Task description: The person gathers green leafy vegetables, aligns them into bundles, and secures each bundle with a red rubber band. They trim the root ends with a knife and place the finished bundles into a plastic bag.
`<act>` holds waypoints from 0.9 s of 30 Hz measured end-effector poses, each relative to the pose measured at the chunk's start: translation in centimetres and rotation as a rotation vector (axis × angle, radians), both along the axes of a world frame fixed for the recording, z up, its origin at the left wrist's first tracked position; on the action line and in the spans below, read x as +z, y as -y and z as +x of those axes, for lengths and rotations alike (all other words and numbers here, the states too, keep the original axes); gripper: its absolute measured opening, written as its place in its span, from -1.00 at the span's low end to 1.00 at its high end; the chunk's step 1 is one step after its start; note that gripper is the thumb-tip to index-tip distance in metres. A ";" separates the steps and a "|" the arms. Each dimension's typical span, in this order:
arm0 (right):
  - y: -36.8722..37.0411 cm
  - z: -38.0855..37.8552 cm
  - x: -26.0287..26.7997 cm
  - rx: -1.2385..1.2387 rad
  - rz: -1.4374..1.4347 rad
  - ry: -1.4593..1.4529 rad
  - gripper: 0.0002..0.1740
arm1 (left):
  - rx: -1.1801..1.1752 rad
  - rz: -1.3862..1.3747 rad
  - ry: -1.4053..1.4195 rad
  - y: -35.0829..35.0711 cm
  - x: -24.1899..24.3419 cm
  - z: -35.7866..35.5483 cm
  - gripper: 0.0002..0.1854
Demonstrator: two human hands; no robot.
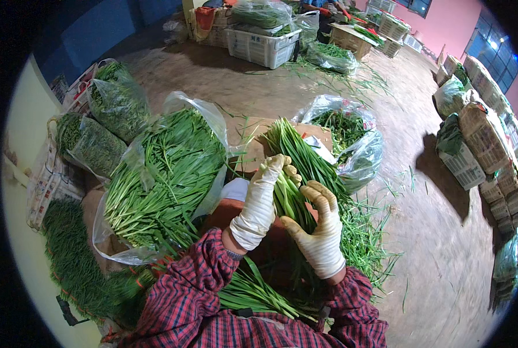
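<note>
My left hand (265, 195), in a whitish stained glove, has its fingers curled around the pale stalks of a few leafy greens (286, 193), near the middle of the view. My right hand (319, 226), gloved alike, is just to the right, thumb and fingers apart, with nothing seen between them. Behind both hands lies a pile of long flat green leaves (302, 152) that look like Chinese chives, on a cardboard piece (254, 154). More long leaves (259, 291) lie across my lap. At left stands a large clear plastic bag (217, 117) full of the same kind of greens.
Right of the cardboard is a plastic bag of greens (367, 152), with loose leaves (363, 239) on the floor. Tied green bundles (72, 256) line the left wall. Stacked baskets (487, 130) stand far right. Behind are a white crate (259, 45) and a person (324, 11) with red gloves.
</note>
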State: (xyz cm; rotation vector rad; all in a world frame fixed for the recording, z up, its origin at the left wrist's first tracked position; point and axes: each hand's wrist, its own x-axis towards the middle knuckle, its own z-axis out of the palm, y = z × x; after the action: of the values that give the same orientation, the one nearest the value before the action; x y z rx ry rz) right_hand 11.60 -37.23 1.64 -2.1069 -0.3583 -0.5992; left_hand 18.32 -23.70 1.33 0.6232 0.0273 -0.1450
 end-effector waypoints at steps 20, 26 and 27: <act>-1.5 1.5 1.6 0.002 -0.066 0.137 -0.29 | 0.054 0.389 0.230 0.9 1.4 -1.9 -0.78; 4.0 -1.0 -1.2 0.118 -0.158 -0.209 0.01 | 0.241 0.232 0.175 -2.7 5.0 3.5 -0.79; 6.1 -1.3 -1.6 0.124 -0.231 -0.178 0.01 | 0.361 0.060 0.213 -3.4 5.7 5.1 -0.80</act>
State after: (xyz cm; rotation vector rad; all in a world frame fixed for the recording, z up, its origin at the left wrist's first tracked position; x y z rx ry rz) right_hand 10.33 -43.36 0.00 -2.3177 -0.4716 -0.3065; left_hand 23.41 -20.31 7.07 0.6814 -0.0619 0.2726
